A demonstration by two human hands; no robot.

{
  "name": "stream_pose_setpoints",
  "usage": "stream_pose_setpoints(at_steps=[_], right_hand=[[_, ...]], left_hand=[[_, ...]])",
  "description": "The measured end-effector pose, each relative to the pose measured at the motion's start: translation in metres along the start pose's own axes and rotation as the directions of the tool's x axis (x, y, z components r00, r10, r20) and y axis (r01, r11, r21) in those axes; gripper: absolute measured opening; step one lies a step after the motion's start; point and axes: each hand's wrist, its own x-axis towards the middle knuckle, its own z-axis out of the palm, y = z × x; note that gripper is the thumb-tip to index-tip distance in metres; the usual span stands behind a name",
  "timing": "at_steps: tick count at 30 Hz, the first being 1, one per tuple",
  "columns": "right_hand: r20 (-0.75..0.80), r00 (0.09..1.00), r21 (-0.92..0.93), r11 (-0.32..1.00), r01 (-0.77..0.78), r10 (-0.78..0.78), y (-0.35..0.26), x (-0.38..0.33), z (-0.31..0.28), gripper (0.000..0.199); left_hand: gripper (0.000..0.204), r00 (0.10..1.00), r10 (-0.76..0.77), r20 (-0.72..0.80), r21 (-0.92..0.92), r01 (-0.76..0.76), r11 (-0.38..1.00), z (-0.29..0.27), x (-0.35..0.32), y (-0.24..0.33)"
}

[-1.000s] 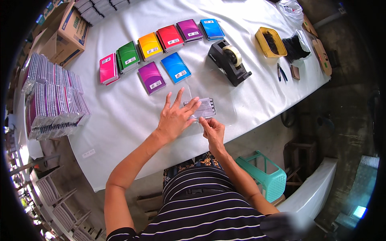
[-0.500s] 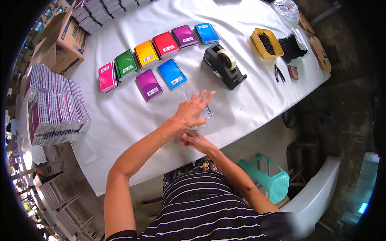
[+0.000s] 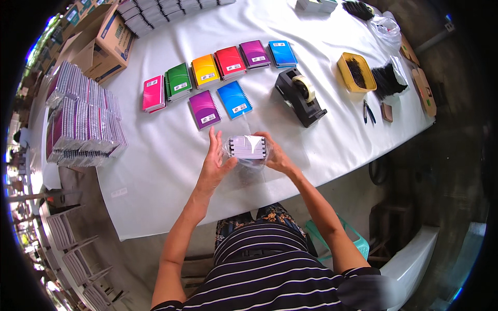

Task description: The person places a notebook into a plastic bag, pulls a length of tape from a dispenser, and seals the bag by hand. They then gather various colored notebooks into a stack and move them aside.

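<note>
A stack of small spiral notebooks (image 3: 245, 148) in clear plastic wrap stands on edge near the table's front, its pale page edges and black coils facing up. My right hand (image 3: 278, 155) grips its right side, fingers curled over the far corner. At its left side is my left hand (image 3: 210, 163), fingers stretched out and spread, the thumb close to the plastic. Whether that thumb touches the wrap I cannot tell. Just beyond lie a purple notebook (image 3: 205, 110) and a blue notebook (image 3: 234, 99). A black tape dispenser (image 3: 300, 98) with a roll of tape stands to the right.
Behind runs a row of coloured notebook piles, including a red one (image 3: 230, 61). Wrapped notebook bundles (image 3: 85, 124) are heaped at left near a cardboard box (image 3: 111, 49). A yellow tub (image 3: 358, 85), pliers (image 3: 369, 111) and a brown block (image 3: 386, 112) lie at right. A green stool (image 3: 358, 241) is below the table edge.
My hands, one above the other before, are now at opposite sides of the wrapped stack. The stack, mostly hidden earlier, shows plainly. The whole view has shifted slightly.
</note>
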Motion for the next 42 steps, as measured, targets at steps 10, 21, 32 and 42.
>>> stream_pose_setpoints(at_steps=[10,21,32,42], right_hand=[[0.412,0.832,-0.604,0.572,0.555,-0.372,-0.136,0.006,-0.069,0.012],[0.277,0.872,-0.455,0.744,0.489,-0.404,-0.135,0.002,-0.067,0.015],[0.136,0.921,-0.555,0.741,0.377,-0.366,-0.142,-0.005,-0.048,0.049],[0.022,0.892,-0.757,0.575,0.310,-0.451,-0.114,-0.028,0.026,0.025]], left_hand=[[0.053,0.991,0.041,-0.124,0.854,0.085,0.514,0.013,0.020,0.030],[0.057,0.906,0.264,-0.330,0.305,-0.162,0.938,-0.001,-0.024,0.007],[0.053,0.901,0.412,0.138,0.782,-0.354,0.513,-0.031,-0.007,-0.032],[0.057,0.877,0.480,-0.011,0.633,-0.366,0.682,-0.022,-0.014,-0.063]])
